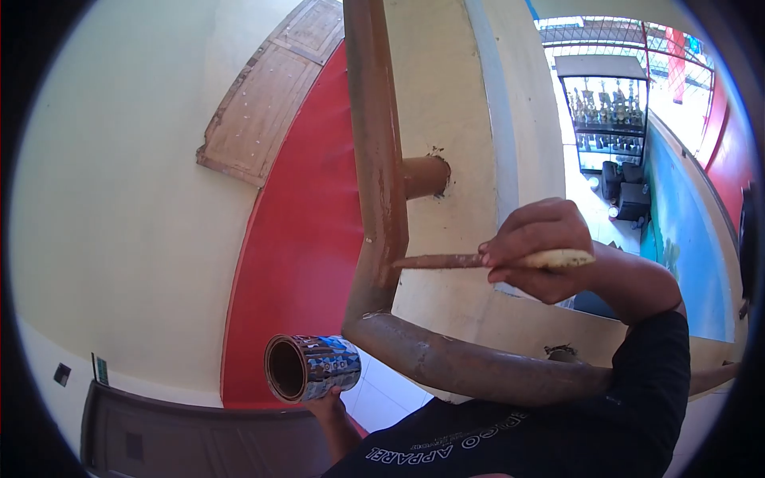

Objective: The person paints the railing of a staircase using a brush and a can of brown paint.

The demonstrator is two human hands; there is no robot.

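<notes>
My right hand (535, 248) grips a paintbrush (446, 260) by its pale handle. The brush's brown-coated tip touches the brown metal handrail pipe (381, 159) near its bend. My left hand (327, 401) holds a shiny paint can (312, 366) from below, tilted so its open mouth faces left; the inside is brown. The can hangs just under the lower curved stretch of the pipe (462, 362).
The pipe is fixed to a cream wall (446, 95) by a short stub (425, 176). A red wall (307, 239) and a wooden door (271, 95) lie behind. A glass trophy cabinet (606, 111) and dark chairs (629, 195) stand at the far right.
</notes>
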